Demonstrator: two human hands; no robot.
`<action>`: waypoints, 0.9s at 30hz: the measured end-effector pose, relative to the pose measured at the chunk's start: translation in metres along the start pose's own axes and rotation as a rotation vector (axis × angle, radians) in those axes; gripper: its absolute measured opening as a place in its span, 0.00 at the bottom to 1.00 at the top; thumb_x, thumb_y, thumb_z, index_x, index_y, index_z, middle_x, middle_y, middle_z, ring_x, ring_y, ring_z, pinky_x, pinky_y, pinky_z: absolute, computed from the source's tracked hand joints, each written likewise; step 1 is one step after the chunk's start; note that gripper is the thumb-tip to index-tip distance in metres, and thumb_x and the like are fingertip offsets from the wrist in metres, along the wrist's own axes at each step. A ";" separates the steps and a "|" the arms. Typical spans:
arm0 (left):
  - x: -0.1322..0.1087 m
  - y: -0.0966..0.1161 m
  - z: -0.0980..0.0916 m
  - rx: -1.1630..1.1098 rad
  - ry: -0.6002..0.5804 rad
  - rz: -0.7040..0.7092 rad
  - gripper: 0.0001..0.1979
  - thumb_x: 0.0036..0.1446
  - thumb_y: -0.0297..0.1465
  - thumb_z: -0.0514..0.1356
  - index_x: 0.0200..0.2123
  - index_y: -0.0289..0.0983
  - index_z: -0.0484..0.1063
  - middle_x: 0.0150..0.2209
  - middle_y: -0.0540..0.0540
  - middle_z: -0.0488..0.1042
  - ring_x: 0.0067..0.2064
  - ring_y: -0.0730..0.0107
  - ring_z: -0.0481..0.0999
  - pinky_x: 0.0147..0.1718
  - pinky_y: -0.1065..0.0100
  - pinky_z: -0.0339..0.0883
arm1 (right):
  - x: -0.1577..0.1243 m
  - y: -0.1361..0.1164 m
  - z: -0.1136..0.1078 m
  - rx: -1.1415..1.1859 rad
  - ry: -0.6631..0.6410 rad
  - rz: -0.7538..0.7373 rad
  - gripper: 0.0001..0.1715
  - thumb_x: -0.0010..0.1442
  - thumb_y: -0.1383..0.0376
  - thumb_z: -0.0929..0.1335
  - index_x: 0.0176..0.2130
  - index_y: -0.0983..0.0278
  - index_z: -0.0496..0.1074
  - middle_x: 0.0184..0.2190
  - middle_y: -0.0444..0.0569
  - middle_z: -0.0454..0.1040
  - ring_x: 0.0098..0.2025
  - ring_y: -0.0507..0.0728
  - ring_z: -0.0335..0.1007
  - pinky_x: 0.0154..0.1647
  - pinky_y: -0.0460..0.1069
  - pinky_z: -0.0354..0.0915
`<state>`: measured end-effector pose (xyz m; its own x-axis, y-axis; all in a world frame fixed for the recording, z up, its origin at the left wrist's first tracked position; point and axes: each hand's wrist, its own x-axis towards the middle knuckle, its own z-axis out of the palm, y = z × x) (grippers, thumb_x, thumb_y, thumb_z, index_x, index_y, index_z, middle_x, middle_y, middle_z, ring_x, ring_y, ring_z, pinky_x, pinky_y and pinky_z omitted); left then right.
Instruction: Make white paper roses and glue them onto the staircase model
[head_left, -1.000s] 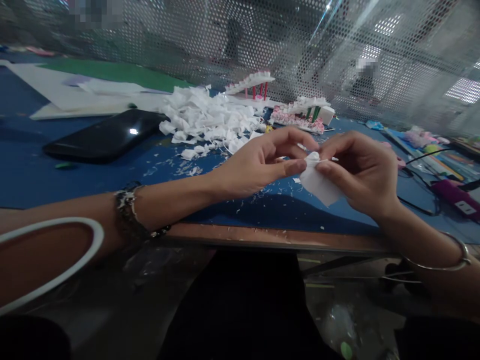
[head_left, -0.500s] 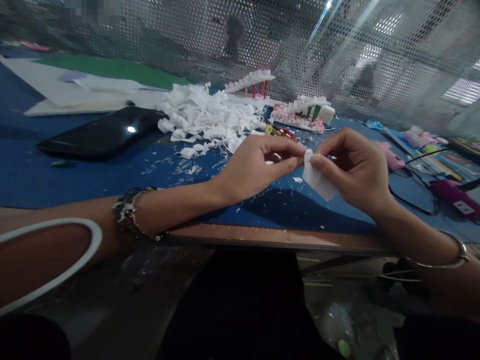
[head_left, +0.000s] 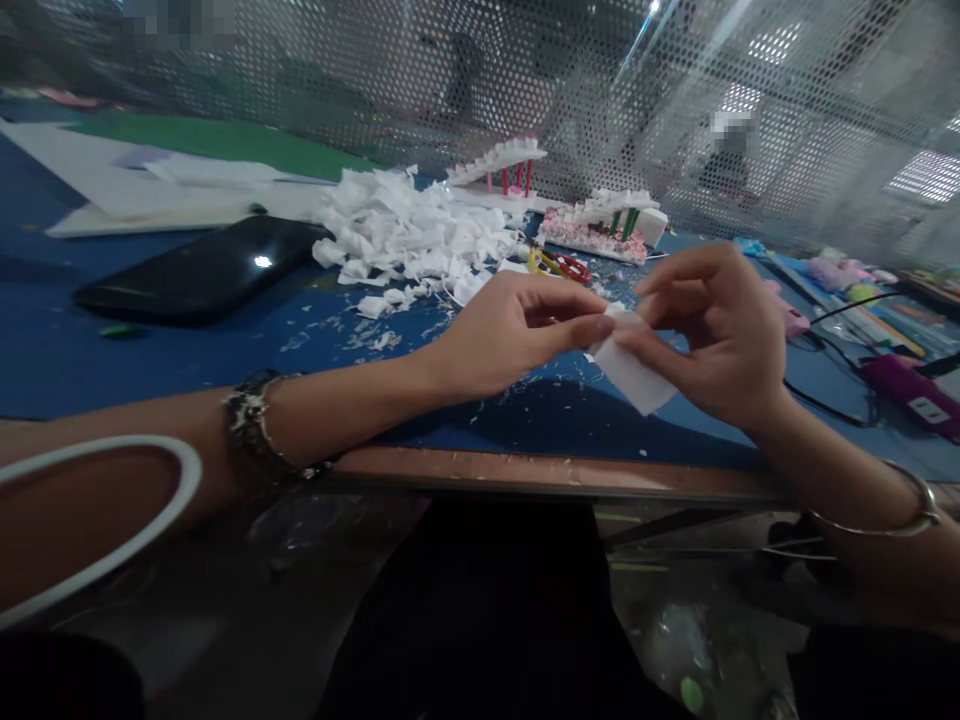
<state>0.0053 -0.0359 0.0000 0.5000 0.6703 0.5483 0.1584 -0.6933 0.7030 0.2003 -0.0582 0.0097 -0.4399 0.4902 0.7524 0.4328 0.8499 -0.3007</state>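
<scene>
A small piece of thin white paper hangs between my hands above the blue table, its top end narrow and its lower part flat. My left hand pinches that top end between thumb and forefinger. On the other side, the thumb of my right hand presses against the paper's upper part; its forefinger is lifted and bent, and fingers behind the paper are partly hidden. Beyond my left hand lies a heap of white paper scraps, with scissors with red and yellow handles beside it.
A black phone lies left on the blue table. Two small paper-covered models stand at the back, before a perforated metal screen. Cables and a purple power strip are at right. The table's wooden edge faces me.
My right forefinger has lifted away from the paper's top and its thumb has slid slightly. The paper's lower part has shifted a little left and down. My left hand stays nearly in place.
</scene>
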 end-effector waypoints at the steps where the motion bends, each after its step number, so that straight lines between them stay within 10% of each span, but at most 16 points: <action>1: 0.000 0.000 0.000 -0.001 -0.003 -0.003 0.17 0.55 0.43 0.58 0.35 0.35 0.77 0.30 0.49 0.77 0.34 0.72 0.75 0.30 0.75 0.68 | 0.001 -0.001 -0.002 -0.035 -0.020 -0.067 0.16 0.55 0.64 0.71 0.43 0.57 0.67 0.29 0.39 0.72 0.27 0.48 0.69 0.29 0.45 0.69; 7: 0.002 -0.003 -0.001 -0.032 -0.019 -0.013 0.17 0.53 0.43 0.60 0.34 0.35 0.78 0.30 0.47 0.78 0.33 0.72 0.75 0.30 0.74 0.69 | 0.006 -0.008 -0.014 -0.304 -0.144 -0.270 0.12 0.58 0.69 0.68 0.41 0.54 0.72 0.35 0.42 0.76 0.36 0.51 0.73 0.40 0.47 0.70; 27: -0.001 -0.001 -0.003 0.055 -0.011 0.071 0.13 0.56 0.38 0.58 0.35 0.36 0.77 0.32 0.48 0.78 0.34 0.72 0.75 0.35 0.73 0.68 | 0.004 -0.008 0.004 -0.109 0.072 0.044 0.05 0.55 0.64 0.69 0.28 0.62 0.70 0.26 0.43 0.73 0.28 0.50 0.69 0.29 0.47 0.68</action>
<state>0.0023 -0.0351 -0.0004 0.5206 0.6163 0.5909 0.1686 -0.7527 0.6364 0.1916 -0.0626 0.0125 -0.3630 0.5082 0.7810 0.5354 0.7997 -0.2716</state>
